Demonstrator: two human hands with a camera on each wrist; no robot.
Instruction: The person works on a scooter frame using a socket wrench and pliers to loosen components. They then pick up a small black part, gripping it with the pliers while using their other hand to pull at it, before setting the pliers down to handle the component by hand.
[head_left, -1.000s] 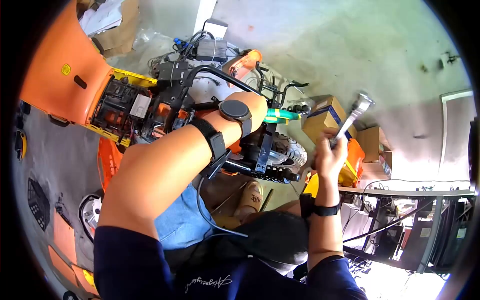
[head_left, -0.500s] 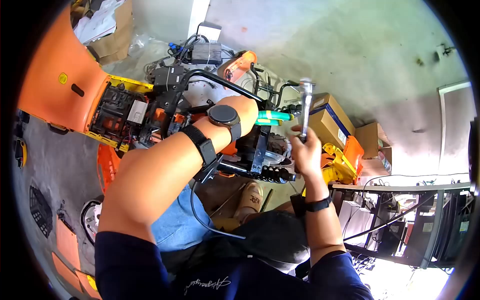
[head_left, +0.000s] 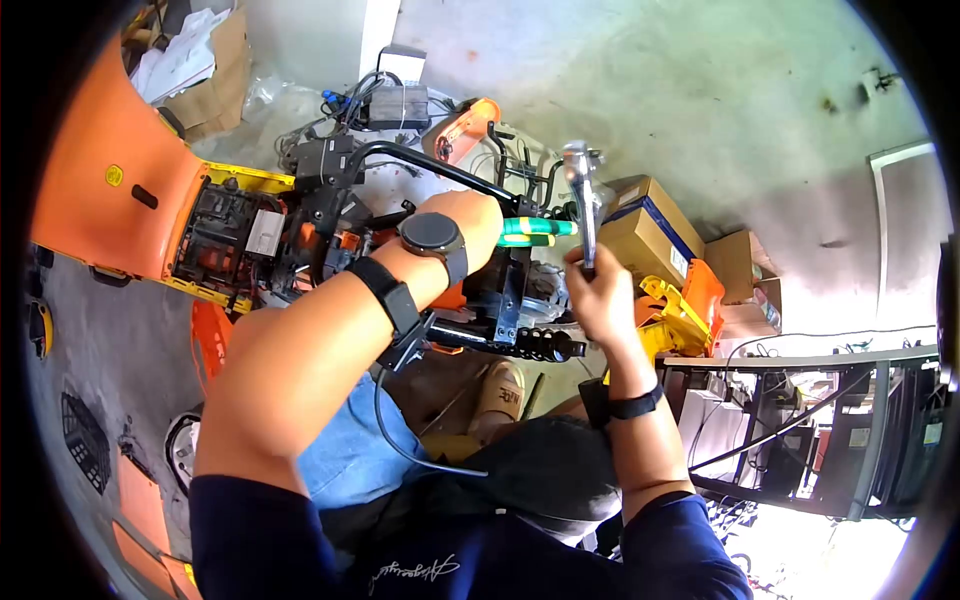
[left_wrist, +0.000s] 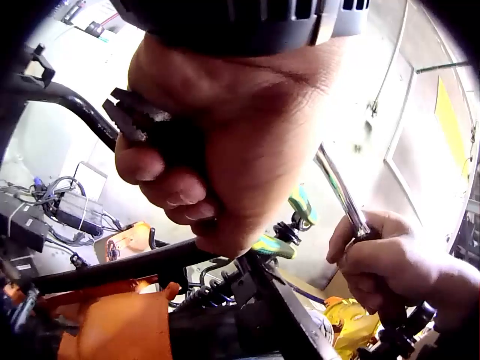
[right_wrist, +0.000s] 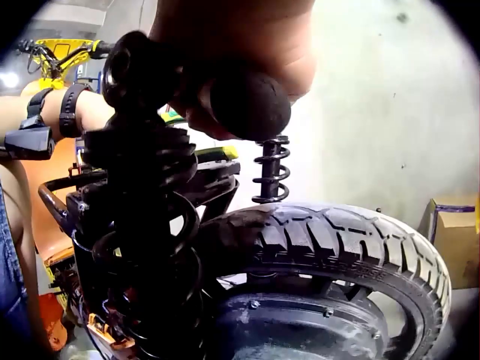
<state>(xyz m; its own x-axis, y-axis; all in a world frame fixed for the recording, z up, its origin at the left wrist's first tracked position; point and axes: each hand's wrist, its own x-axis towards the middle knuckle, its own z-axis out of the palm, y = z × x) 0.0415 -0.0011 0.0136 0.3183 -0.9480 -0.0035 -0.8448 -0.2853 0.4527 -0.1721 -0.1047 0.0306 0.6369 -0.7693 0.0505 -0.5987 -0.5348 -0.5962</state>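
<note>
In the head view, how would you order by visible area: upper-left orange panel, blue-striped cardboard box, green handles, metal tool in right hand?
1. Orange panel
2. Blue-striped cardboard box
3. Metal tool and green handles: unranked; their areas look close, though the tool is longer.

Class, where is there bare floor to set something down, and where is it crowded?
In the head view, bare floor lies between the orange bodywork and black grille. The left hand, pliers, black tube and shock absorber crowd together.

Head view: glare (head_left: 822,556) btm R, strong fisheye warp.
</note>
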